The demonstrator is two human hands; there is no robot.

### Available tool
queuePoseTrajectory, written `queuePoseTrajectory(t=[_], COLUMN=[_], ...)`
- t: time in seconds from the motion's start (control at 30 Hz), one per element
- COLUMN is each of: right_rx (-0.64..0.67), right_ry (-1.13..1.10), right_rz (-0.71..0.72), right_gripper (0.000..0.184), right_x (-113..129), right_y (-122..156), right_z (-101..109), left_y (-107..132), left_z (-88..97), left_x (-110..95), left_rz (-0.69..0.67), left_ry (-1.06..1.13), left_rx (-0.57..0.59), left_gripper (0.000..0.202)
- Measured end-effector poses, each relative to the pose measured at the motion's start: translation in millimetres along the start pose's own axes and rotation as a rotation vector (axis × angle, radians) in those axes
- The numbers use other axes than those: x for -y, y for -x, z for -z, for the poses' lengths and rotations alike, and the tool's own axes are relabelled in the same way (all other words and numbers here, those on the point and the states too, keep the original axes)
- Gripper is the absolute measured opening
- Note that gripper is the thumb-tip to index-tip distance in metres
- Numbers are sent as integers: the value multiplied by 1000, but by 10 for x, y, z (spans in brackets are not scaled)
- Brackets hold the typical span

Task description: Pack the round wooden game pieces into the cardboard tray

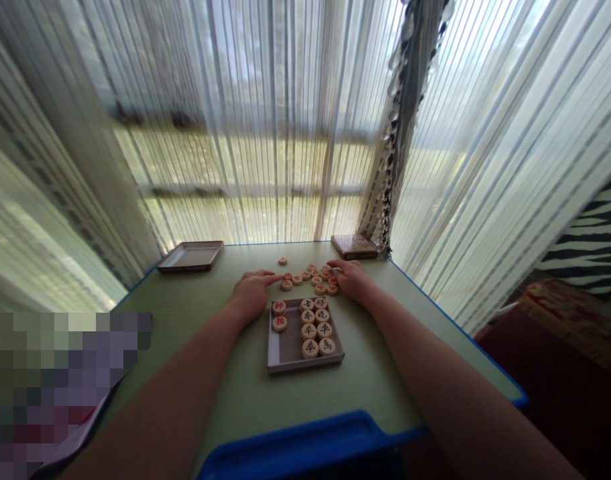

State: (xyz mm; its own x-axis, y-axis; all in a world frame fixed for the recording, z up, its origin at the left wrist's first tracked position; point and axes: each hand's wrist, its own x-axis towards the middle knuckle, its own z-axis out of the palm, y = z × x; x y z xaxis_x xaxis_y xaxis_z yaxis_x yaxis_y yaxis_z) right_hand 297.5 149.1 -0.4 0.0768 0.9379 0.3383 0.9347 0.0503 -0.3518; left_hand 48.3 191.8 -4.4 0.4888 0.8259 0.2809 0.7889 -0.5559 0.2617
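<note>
My left hand lies low over the table, its fingers stretched out and a fingertip at a red-marked xiangqi piece. Across from it, my right hand has its fingers bent around a pale piece, partly hidden, at the right side of a loose group of red-marked pieces. Between my forearms stands a shallow open box. Two columns of black-marked pieces fill its right side. At its upper left are two red-marked pieces.
A shallow box lid or tray lies at the far left of the green table. A flat brown box sits at the far right corner. One lone piece is near the back edge. Striped curtains hang behind.
</note>
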Motion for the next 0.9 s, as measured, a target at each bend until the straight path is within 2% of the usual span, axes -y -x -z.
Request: queuePoseTrajectory(t=[0.1,0.23,0.37,0.67,0.9], right_rx=[26,-8,43,30,-6], right_ry=[12,17,33,14,-42], right_rz=[69,133,220,181,225], right_gripper=[31,34,35,33,28], right_x=[48,37,-5,-35,-7], right_y=[11,19,16,-12,-20], right_z=[7,-14,-36,-36,-45], left_y=[0,-4,-10,3,15], left_z=[-5,-24,-46,-33,-31], left_x=[-4,-10,-12,-33,-51], left_rz=[5,35,65,63,60], left_ry=[-7,-17,-15,-42,-70], left_rx=[-8,-26,-46,-38,-50], left_gripper=[62,62,60,59,55])
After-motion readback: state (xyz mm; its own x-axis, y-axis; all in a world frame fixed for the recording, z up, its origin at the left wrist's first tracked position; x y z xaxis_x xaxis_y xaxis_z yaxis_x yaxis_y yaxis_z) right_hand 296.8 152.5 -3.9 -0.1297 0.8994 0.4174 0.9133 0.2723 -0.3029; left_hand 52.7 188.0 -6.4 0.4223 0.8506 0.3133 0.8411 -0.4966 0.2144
